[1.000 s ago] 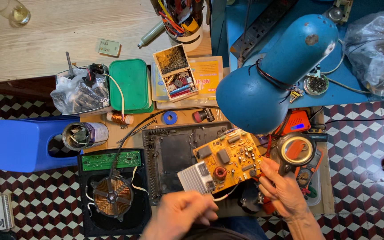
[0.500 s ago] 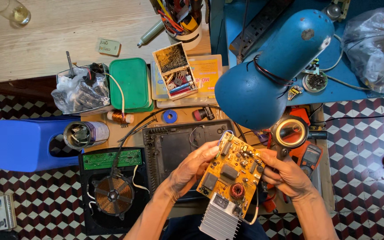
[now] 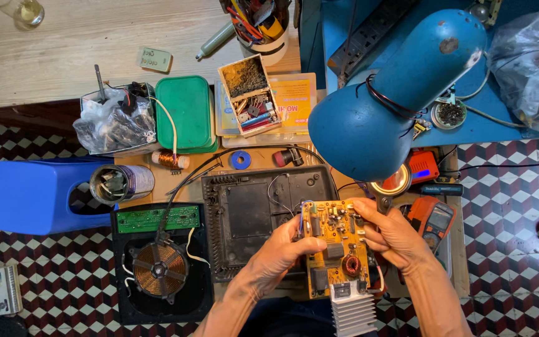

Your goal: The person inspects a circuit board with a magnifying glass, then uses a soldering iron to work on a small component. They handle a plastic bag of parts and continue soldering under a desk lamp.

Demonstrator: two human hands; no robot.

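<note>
1. While both hands are lifted over the near edge of the work surface, they share one thing: an orange circuit board (image 3: 335, 246) with a finned silver heat sink (image 3: 354, 312) at its near end.
2. Left hand (image 3: 282, 246): partly closed, thumb on the component face and fingers curled behind the board's left edge.
3. Right hand (image 3: 394, 237): also partly closed, gripping the board's right edge, fingertips lying over the far right corner.
4. Position: the board is held in the air, component side up, over the right edge of an empty black plastic housing (image 3: 251, 212). It sits just under the shade of a blue desk lamp (image 3: 394, 93).
5. Step in hand, as I judge it: the board is held under the light and looked over. Neither hand holds a tool.
6. Nearby: an orange multimeter (image 3: 432, 218) lies just beside the right wrist. A copper coil (image 3: 160, 269) with a green control board (image 3: 152, 218) sits in a second black shell at the left.
7. Further handling would call for an edge grip, fingers off the components. The heat sink weights the near end, and a white wire (image 3: 380, 281) loops from the right side and could snag.
</note>
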